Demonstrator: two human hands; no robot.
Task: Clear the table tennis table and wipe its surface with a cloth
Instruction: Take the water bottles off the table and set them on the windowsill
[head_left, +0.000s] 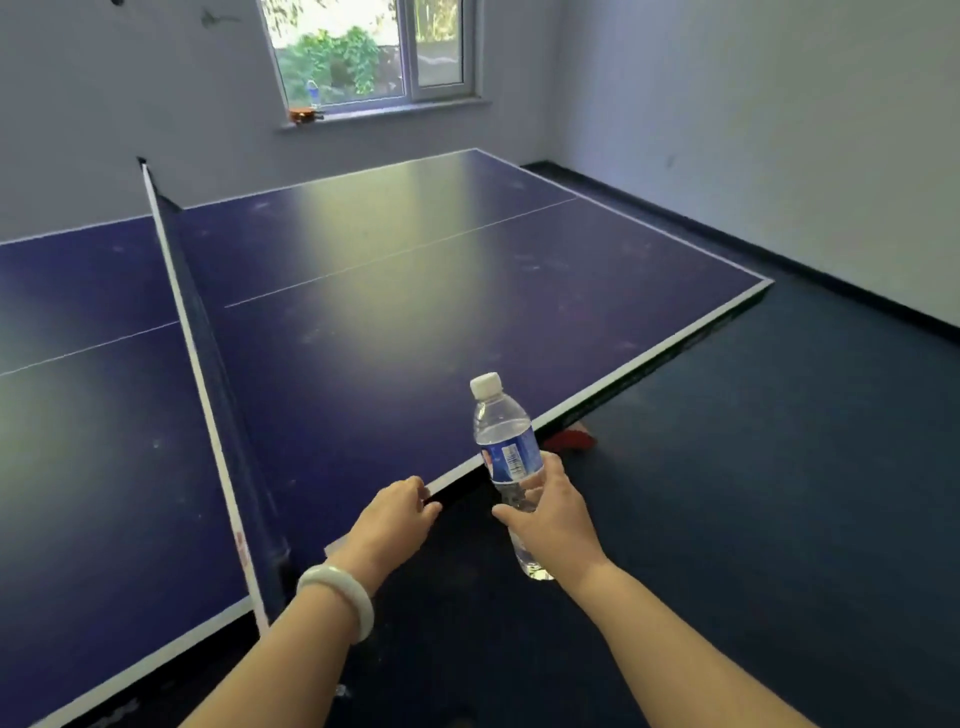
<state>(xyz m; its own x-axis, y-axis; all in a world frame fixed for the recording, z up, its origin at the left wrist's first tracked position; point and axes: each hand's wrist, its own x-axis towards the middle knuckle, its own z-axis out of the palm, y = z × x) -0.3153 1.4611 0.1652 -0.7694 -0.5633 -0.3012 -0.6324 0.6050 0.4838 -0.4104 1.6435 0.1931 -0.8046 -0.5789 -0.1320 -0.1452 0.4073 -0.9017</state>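
Right hand (553, 519) gripped the water bottle (506, 447) low on its body at lower centre, long axis near upright, cap up, just off the table (363, 312) edge. Left hand (395, 514) empty, fingers loosely curled at that edge, just left of the bottle.

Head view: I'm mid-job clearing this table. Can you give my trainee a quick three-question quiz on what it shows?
1. True or false: the right hand grips the water bottle.
2. The white bracelet sits on: A the left wrist, B the right wrist, C the net post.
3. Fill in: a second bottle stands far off on the ____.
Key: 1 true; 2 A; 3 windowsill.
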